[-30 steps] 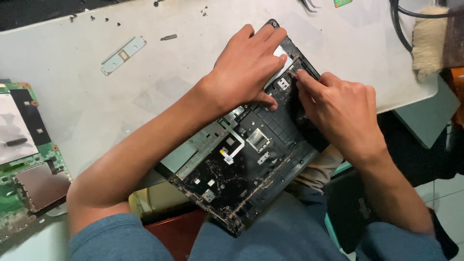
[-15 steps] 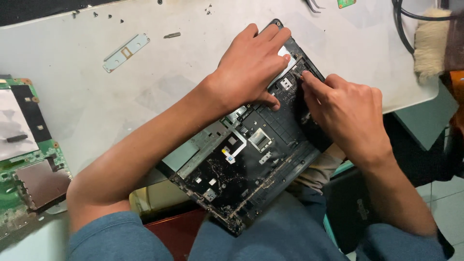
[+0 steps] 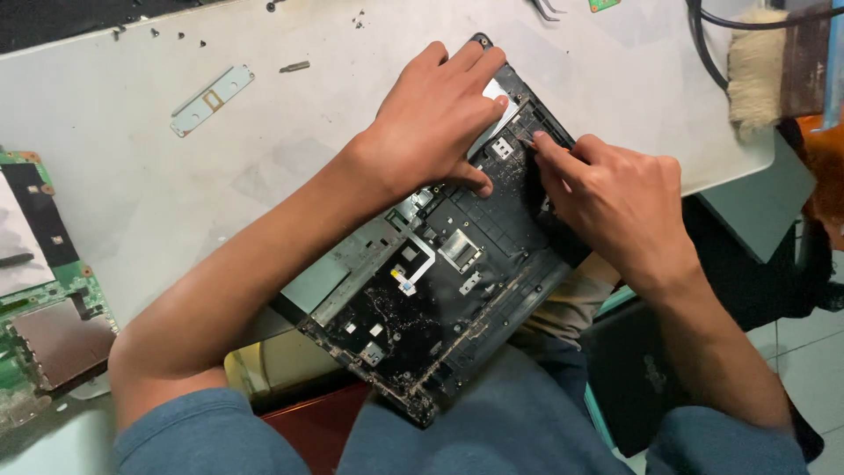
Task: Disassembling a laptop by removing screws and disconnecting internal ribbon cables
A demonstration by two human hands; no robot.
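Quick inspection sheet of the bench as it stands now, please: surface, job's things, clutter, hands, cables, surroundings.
Surface: white table, smudged.
Job's things: black laptop shell, inside up, dusty, overhanging the table edge onto the lap.
Clutter: green circuit board at left; metal bracket; loose screws; brush at right.
Hands: left hand flat on the shell's far corner; right hand pressing a fingertip beside it.
Cables: black cable at the far right.
Surroundings: tiled floor below right.
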